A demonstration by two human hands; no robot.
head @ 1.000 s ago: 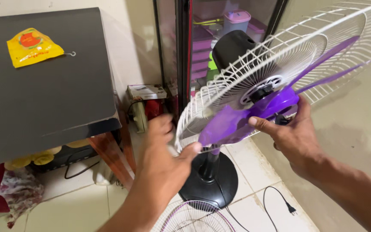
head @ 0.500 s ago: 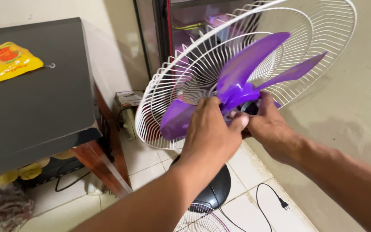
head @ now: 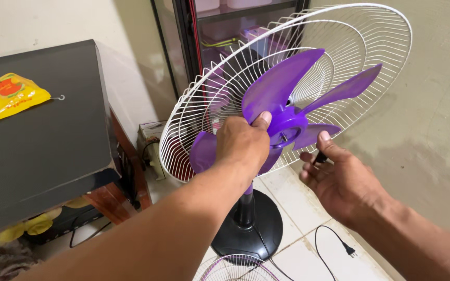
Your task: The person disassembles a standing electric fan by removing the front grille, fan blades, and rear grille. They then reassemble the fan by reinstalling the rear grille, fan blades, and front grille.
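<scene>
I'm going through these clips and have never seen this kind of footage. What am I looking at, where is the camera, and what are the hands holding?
The camera sits on a person's head and looks down at their own bare hands. In front stands a pedestal fan with its front guard off, so the purple blade is exposed before the white rear grille. The left hand grips the blade at its hub. The right hand hovers just beside it, holding a small dark part. The unplugged cord lies on the tiled floor. A dark table at left bears a yellow packet.
</scene>
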